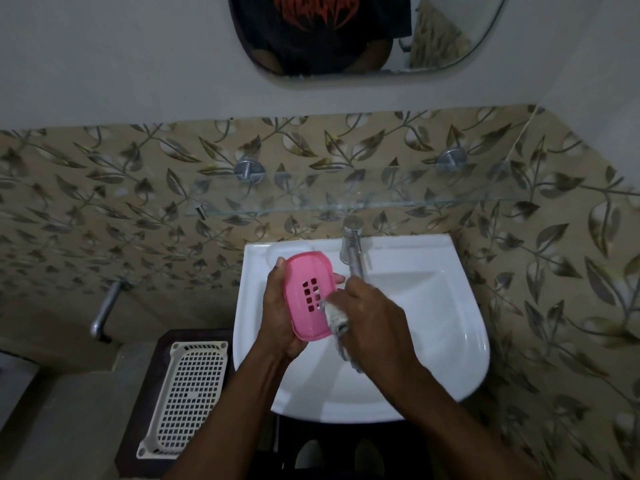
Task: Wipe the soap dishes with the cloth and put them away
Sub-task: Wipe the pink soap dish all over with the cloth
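**Pink dish held over the sink, cloth pressed to it**

From the head camera, looking down: the left hand (277,317) holds a pink dish (309,295) above the white sink (450,341), over the basin's left side. The palm cups the dish's left edge and underside, the thumb lies along its upper left rim, and fingertips show past its right edge, so the hand is closed round it. The dish is tilted, its slotted face turned up toward the camera, with a block of small rectangular drain holes near its middle.

The right hand (372,318) is closed in a fist round a bunched grey-white cloth (334,315). The wad of cloth touches the dish's lower right part, just beside the holes, and a loose end hangs down below the hand toward the basin.

A chrome tap (352,249) stands at the sink's back edge, its spout reaching down just behind the right hand's knuckles. Above it a glass shelf (346,202) runs across the leaf-patterned tiles (104,202), held by two round metal mounts.

To the sink's left, lower down, a cream basket (188,400) with a grid bottom sits on a dark stand. Another metal tap (104,311) juts from the wall beyond it. At the top, a mirror (450,36) shows a dark shirt with a red print.
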`<state>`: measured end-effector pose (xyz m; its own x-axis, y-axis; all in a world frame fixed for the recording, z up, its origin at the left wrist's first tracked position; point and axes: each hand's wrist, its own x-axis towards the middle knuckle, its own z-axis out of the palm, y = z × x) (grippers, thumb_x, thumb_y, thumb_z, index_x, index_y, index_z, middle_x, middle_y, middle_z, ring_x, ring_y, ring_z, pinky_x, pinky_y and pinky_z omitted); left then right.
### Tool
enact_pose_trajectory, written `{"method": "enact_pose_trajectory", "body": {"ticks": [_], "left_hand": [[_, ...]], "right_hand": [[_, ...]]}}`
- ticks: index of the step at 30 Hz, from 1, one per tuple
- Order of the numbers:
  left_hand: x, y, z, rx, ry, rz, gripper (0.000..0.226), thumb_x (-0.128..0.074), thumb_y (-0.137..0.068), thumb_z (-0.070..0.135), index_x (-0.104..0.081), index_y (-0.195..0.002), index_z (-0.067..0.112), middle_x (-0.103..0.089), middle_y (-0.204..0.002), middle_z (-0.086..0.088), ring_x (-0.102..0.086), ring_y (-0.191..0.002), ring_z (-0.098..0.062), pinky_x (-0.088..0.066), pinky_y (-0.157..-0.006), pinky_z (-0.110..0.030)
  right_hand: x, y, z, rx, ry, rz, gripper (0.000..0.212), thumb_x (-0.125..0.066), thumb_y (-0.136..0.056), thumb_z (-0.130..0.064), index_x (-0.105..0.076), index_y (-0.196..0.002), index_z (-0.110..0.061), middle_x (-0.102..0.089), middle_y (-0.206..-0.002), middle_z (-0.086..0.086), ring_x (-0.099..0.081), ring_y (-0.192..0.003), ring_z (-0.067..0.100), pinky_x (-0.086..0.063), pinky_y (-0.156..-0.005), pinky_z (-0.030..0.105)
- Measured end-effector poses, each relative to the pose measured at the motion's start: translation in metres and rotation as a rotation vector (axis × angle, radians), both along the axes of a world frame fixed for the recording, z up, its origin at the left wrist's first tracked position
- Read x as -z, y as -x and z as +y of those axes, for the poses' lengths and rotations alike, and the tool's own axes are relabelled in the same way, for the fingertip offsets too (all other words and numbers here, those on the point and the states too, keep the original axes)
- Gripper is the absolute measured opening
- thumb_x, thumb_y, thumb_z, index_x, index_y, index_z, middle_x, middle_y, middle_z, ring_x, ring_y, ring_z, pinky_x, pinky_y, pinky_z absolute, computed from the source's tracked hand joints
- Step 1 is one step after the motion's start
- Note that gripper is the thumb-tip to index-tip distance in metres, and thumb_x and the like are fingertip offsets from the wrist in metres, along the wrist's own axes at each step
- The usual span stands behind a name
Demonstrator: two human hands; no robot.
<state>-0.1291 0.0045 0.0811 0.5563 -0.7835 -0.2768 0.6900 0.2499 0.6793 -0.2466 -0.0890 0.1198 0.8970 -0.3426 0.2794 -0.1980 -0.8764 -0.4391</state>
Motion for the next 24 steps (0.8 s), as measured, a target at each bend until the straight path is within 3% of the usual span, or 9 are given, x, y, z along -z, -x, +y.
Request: {"method": "enact_pose_trajectory", "body": {"ticks": [2,6,9,13,17,21,24], "left_hand": [[-0.003,-0.004,0.0,0.016,0.014,-0.01,0.074,-0.051,-0.072,0.07,-0.074,-0.105,0.008,-0.071,-0.1,-0.018,-0.069,-0.083,-0.032,-0.057,-0.076,-0.042],[-0.006,0.0,-0.006,0.014,-0.033,0.008,0.079,-0.065,-0.065,0.071,-0.069,-0.115,0.011,-0.069,-0.101,-0.016,-0.066,-0.088,-0.03,-0.054,-0.078,-0.041],[-0.004,0.005,-0.01,-0.009,-0.087,0.023,0.069,-0.051,-0.078,0.069,-0.068,-0.111,0.011,-0.068,-0.098,-0.014,-0.066,-0.083,-0.028,-0.055,-0.073,-0.038],[-0.007,-0.004,-0.009,-0.036,-0.037,0.07,0.076,-0.047,-0.078,0.07,-0.069,-0.107,0.004,-0.067,-0.098,-0.02,-0.066,-0.081,-0.032,-0.055,-0.077,-0.041],[-0.009,0.002,-0.016,0.001,-0.051,0.123,0.086,-0.064,-0.07,0.07,-0.061,-0.116,-0.003,-0.065,-0.098,-0.019,-0.065,-0.087,-0.03,-0.054,-0.085,-0.041],[-0.013,0.003,-0.019,-0.021,-0.052,0.105,0.069,-0.054,-0.078,0.066,-0.068,-0.108,0.005,-0.069,-0.098,-0.016,-0.068,-0.086,-0.029,-0.056,-0.082,-0.04],[-0.014,-0.001,-0.017,-0.07,-0.087,0.077,0.073,-0.054,-0.075,0.069,-0.066,-0.115,0.009,-0.068,-0.105,-0.017,-0.068,-0.089,-0.03,-0.055,-0.084,-0.043]], "right_hand": [[0.005,0.009,0.004,-0.018,-0.021,0.013,0.029,-0.083,-0.069,-0.018,-0.073,-0.096,-0.019,-0.068,-0.093,0.0,-0.067,-0.076,0.021,-0.06,-0.062,0.031],[-0.01,-0.014,-0.01,0.091,-0.06,-0.086,0.031,-0.083,-0.067,-0.01,-0.073,-0.096,-0.015,-0.064,-0.086,0.001,-0.064,-0.069,0.02,-0.052,-0.059,0.026],[-0.015,-0.025,-0.016,0.125,-0.054,-0.074,0.027,-0.081,-0.072,-0.011,-0.072,-0.097,-0.015,-0.059,-0.084,0.001,-0.062,-0.068,0.02,-0.054,-0.057,0.029],[0.006,-0.002,-0.003,0.031,-0.137,-0.056,0.024,-0.08,-0.075,-0.018,-0.073,-0.099,-0.018,-0.066,-0.097,0.001,-0.069,-0.081,0.02,-0.061,-0.07,0.031],[-0.006,-0.007,0.006,-0.046,-0.123,-0.083,0.031,-0.079,-0.073,-0.015,-0.072,-0.103,-0.022,-0.067,-0.098,-0.003,-0.067,-0.083,0.016,-0.055,-0.074,0.025],[-0.024,-0.019,-0.006,0.058,-0.077,-0.148,0.041,-0.079,-0.071,-0.009,-0.066,-0.108,-0.02,-0.068,-0.1,0.001,-0.068,-0.082,0.022,-0.06,-0.07,0.036],[-0.022,-0.019,-0.016,0.14,-0.093,-0.161,0.039,-0.076,-0.077,-0.012,-0.064,-0.114,-0.016,-0.066,-0.106,0.005,-0.066,-0.089,0.023,-0.059,-0.075,0.039]]}}
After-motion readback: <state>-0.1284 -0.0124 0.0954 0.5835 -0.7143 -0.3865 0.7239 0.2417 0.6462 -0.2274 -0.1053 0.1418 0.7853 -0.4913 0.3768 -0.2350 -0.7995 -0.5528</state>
